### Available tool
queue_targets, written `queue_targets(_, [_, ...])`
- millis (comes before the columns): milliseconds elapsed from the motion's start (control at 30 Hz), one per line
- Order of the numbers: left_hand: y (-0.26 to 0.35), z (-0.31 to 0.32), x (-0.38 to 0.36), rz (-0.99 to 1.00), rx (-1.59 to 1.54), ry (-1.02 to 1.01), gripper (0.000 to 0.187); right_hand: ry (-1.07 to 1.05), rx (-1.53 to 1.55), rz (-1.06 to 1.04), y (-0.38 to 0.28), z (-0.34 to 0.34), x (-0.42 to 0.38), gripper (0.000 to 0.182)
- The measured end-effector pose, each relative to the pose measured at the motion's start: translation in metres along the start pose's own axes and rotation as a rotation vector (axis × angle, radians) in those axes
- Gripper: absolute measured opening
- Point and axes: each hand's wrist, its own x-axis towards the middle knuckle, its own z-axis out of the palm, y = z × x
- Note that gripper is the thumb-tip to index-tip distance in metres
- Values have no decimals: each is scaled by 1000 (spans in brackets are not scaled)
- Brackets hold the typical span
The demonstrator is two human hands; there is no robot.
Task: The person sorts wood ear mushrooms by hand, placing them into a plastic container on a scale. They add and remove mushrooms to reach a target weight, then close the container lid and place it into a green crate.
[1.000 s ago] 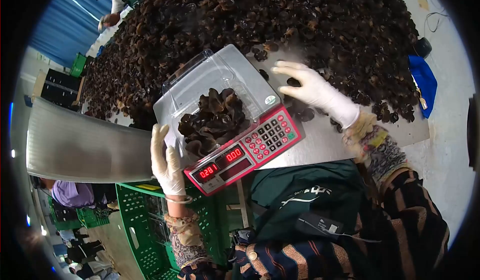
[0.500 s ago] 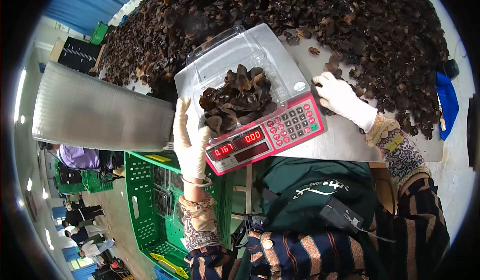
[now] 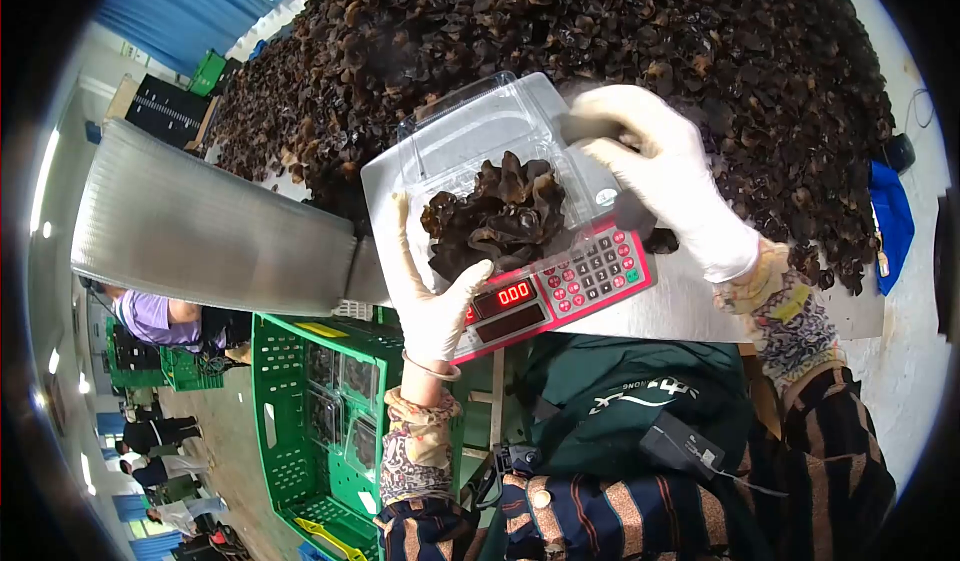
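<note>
A clear plastic box (image 3: pixel 408 173) with its lid folded back lies on the scale (image 3: pixel 378 186), holding a heap of dark wood ear mushrooms (image 3: pixel 500 211). My gloved left hand (image 3: pixel 430 306) is at the box's near left corner, finger and thumb spread along its sides. The thumb covers part of the scale's red display (image 3: pixel 513 294). My gloved right hand (image 3: pixel 665 166) is raised over the scale's right side, fingers closed on dark wood ear pieces (image 3: pixel 595 129) blurred by motion. Another dark piece (image 3: pixel 632 213) shows below that hand.
A large pile of wood ear (image 3: pixel 620 31) covers the far side of the metal table (image 3: pixel 660 291). Stacked clear boxes (image 3: pixel 210 221) lie at left. Below is a green crate (image 3: pixel 300 471) with filled boxes. A blue cloth (image 3: pixel 888 226) hangs at right. People are in the background.
My right hand has lifted from the table by the pile and moved left and up over the scale with wood ear pieces. My left hand stays at the box corner, its thumb now over the display.
</note>
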Motion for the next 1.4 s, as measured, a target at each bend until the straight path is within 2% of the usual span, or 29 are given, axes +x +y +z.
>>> queue_targets(67, [4,6,4,91,10,102,100,1,-166,-469,-12,25,15,31])
queue_targets(100, [8,12,8,123,-39,166,98,-119,-204,-521,-15,39,20,33])
queue_targets(133, [6,10,9,108,39,100,97,-238,-242,-572,-16,53,23,36])
queue_targets(200, [-1,3,12,77,196,-35,96,-466,-233,-254,-18,76,15,39])
queue_targets(233, [-2,0,11,85,483,-128,91,-301,-243,-449,-16,85,16,39])
queue_targets(267, [-12,-1,9,23,494,-139,89,-232,-211,-444,-12,84,15,38])
queue_targets(333, [-11,0,5,-27,382,-118,88,-113,-147,-435,-12,68,12,37])
queue_targets(367, [-12,-2,4,-6,252,-64,89,-134,49,-183,-20,53,7,34])
queue_targets(400, [-13,-4,2,-67,161,-79,89,-95,110,0,-22,42,2,27])
queue_targets(467, [-16,-7,0,-108,-42,-61,88,27,71,87,-10,21,-11,22])
queue_targets(500, [-13,-8,-1,-173,-252,-58,86,65,77,137,5,13,-19,21])
queue_targets(600, [-13,-28,-4,-175,-122,-35,78,123,35,275,45,-12,-48,19])
queue_targets(633, [-10,-31,-6,-306,-258,29,76,137,43,326,53,-19,-60,18])
queue_targets(667, [-11,-35,-7,-246,-188,47,74,121,-62,324,58,-25,-71,18])
queue_targets(733, [-11,-44,-9,-283,-266,96,71,106,-92,464,72,-34,-94,17])
queue_targets(967, [-16,-53,-9,-260,-158,122,60,88,-313,286,73,-41,-135,17])
queue_targets(1067, [-15,-54,-3,-182,-19,-5,56,80,-308,248,78,-41,-137,16])
queue_targets(1167, [4,-54,12,-164,167,-203,52,98,-241,296,70,-40,-127,15])
queue_targets(1233, [10,-46,18,-116,317,-323,48,117,-89,326,60,-36,-115,15])
queue_targets(1267, [13,-42,18,-196,397,-347,44,126,-12,340,47,-31,-104,15])
queue_targets(1300, [11,-39,18,-143,414,-328,42,126,157,461,27,-25,-93,18])
queue_targets(1333, [9,-36,17,-89,431,-310,39,68,94,339,24,-19,-83,21])
queue_targets(1400, [15,-32,19,-96,401,-249,34,-83,254,367,-13,-9,-57,26])
